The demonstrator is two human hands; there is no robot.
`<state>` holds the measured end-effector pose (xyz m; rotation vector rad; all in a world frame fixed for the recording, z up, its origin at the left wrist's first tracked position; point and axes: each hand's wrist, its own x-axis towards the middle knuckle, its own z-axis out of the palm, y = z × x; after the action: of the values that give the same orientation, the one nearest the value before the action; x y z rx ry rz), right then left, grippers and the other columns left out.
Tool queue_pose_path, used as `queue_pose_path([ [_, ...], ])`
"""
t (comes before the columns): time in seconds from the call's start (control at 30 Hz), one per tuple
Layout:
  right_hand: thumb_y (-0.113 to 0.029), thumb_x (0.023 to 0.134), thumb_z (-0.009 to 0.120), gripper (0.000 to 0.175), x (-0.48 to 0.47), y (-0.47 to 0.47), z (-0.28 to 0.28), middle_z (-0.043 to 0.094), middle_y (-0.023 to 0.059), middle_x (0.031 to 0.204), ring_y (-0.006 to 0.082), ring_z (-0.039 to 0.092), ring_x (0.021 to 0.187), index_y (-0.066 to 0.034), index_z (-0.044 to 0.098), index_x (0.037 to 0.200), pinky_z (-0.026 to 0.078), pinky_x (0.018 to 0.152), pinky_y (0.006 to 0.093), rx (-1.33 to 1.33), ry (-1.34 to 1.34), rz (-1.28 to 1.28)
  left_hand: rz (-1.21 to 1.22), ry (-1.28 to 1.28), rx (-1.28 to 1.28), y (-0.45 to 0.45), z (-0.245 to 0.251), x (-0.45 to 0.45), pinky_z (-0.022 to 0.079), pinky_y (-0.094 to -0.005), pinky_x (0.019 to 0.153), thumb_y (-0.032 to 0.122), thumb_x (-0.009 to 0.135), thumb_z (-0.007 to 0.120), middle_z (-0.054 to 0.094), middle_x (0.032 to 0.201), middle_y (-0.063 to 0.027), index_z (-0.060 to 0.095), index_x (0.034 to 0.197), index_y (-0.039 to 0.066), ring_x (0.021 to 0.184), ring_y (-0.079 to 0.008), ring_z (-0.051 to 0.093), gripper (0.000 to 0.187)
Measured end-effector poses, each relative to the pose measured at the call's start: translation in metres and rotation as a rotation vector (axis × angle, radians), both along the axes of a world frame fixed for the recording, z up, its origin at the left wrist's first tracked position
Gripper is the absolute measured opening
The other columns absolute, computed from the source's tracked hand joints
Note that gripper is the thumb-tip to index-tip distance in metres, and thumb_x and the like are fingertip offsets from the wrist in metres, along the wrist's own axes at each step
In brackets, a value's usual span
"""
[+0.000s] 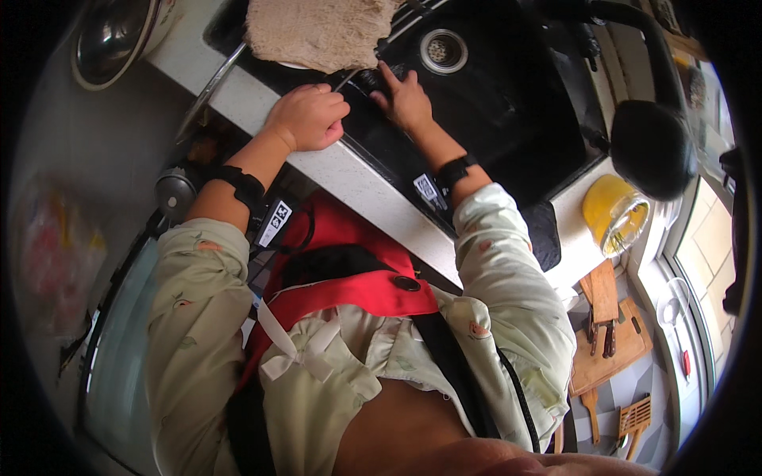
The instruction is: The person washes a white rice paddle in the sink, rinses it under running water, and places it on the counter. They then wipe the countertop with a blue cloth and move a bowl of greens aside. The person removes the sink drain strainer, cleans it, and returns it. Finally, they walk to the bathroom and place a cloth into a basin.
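My left hand (309, 116) is curled into a fist over the front edge of a black sink (506, 125). A thin metal rod (346, 80) shows just beyond its knuckles; I cannot tell whether the fingers hold anything. To its right, my right hand (408, 102) reaches over the sink with fingers spread and nothing visible in its grasp. The index fingertip is by the lower right corner of a coarse tan cloth (321, 33). This cloth lies over metal rods, and a sliver of white rim shows beneath it. A dark thing under the right fingers is hard to make out.
A metal drain strainer (443, 52) sits in the sink floor. The white countertop (369, 184) runs along the front. At the right are a black faucet (649, 65), a yellow container (613, 208), a knife block (601, 291) and a wooden cutting board (619, 345). A metal bowl (113, 38) stands upper left.
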<state>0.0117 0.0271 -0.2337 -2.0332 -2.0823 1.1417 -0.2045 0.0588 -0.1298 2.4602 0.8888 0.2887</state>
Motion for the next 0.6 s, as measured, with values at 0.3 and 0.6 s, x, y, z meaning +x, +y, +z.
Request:
queue_pose_path([
  [0.3,-0.026,0.088,0.058,0.023,0.135,0.048,0.070,0.062,0.0114,0.080,0.0247,0.060,0.073,-0.0054,0.059,0.099,0.049,0.069,0.0344,0.594,0.220,-0.876,-0.002,0.010,-0.005,-0.002,0.003,0.002,0.047,-0.0351,0.063,0.010,0.062,0.060,0.050,0.067,-0.0046,0.050,0.063,0.010,0.070,-0.0250,0.052,0.010],
  [0.6,-0.037,0.083,0.057,0.035,0.078,0.052,-0.063,0.055,0.0127,0.118,0.0296,0.054,0.109,-0.0123,0.064,0.106,0.049,0.082,0.0391,0.102,-0.420,0.048,-0.001,-0.019,0.028,-0.004,0.003,0.002,0.046,-0.0352,0.058,0.010,0.061,0.060,0.049,0.066,-0.0041,0.049,0.062,0.011,0.067,-0.0243,0.051,0.011],
])
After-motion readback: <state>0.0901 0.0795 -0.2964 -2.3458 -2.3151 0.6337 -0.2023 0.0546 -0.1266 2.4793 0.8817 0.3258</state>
